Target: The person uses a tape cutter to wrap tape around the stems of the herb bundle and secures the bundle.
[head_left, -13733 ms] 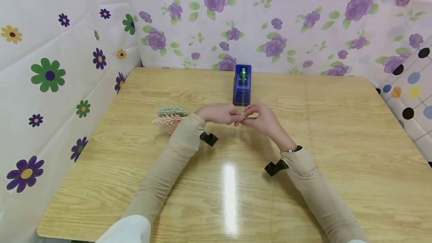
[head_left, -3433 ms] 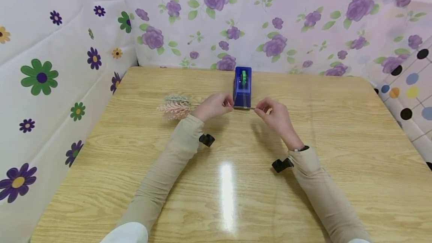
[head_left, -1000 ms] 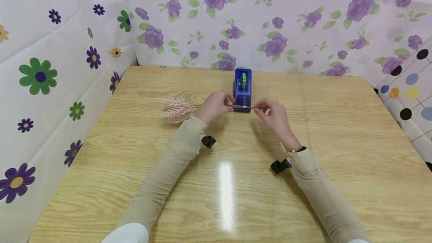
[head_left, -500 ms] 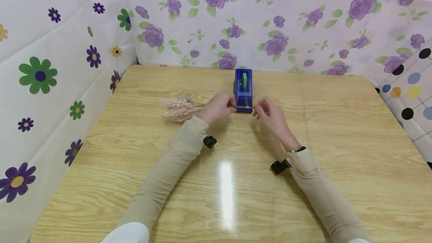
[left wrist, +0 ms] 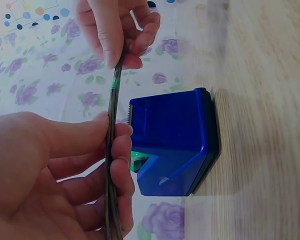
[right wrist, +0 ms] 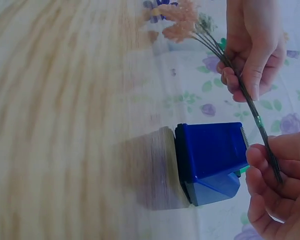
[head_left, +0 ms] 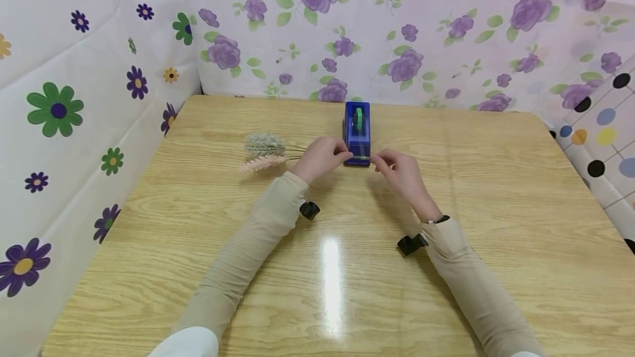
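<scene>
Flower bunch (left wrist: 113, 100) held crosswise; blooms (head_left: 265, 145) left, stem ends (right wrist: 277, 173) right.

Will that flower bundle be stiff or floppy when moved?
Its stems look fairly stiff, running nearly straight between the left hand and right hand. The fluffy flower heads seem light and possibly fragile. They may splay, since the green band sits far from them.

We find no readable text, brand, number or sign in any view. On the blue tape dispenser (left wrist: 175, 125) we catch one small pale mark (left wrist: 163, 180) in the left wrist view; print or glint, we can't tell. On the bench (head_left: 496, 208) and the flowered cloth (head_left: 357, 32) we read no lettering either.
</scene>
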A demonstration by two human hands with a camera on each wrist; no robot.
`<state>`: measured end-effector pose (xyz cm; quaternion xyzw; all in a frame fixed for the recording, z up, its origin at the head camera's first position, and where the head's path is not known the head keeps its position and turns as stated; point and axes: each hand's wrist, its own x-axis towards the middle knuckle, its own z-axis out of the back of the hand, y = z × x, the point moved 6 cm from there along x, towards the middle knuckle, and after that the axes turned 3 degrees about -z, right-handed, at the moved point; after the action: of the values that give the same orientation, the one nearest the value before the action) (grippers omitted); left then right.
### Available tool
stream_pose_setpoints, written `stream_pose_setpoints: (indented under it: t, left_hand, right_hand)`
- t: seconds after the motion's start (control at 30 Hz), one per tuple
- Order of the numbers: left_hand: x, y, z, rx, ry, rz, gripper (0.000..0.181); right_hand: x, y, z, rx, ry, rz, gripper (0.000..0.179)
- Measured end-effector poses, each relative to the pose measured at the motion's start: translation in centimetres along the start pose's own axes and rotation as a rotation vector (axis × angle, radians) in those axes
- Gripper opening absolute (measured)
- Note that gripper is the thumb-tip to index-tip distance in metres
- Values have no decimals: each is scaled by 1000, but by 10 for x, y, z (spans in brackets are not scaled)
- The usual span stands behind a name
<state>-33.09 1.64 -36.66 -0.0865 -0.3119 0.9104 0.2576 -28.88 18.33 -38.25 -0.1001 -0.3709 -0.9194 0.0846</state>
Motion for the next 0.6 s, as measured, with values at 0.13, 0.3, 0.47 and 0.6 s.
stream_pose_setpoints:
  t: [0.13, 0.3, 0.47, 0.6]
  left_hand:
    - [0, 1, 0, -10, -16, 16, 23]
    - [0, 1, 1, -8, -42, 27, 19]
    - [0, 0, 1, 3, -61, 11, 18]
    - [-1, 0, 1, -1, -67, 13, 17]
  right_hand:
    - [0, 0, 0, 3, -32, 17, 23]
    - [1, 1, 0, 1, -73, 48, 17]
    - [1, 2, 0, 10, -81, 54, 14]
    - [1, 1, -1, 14, -62, 36, 16]
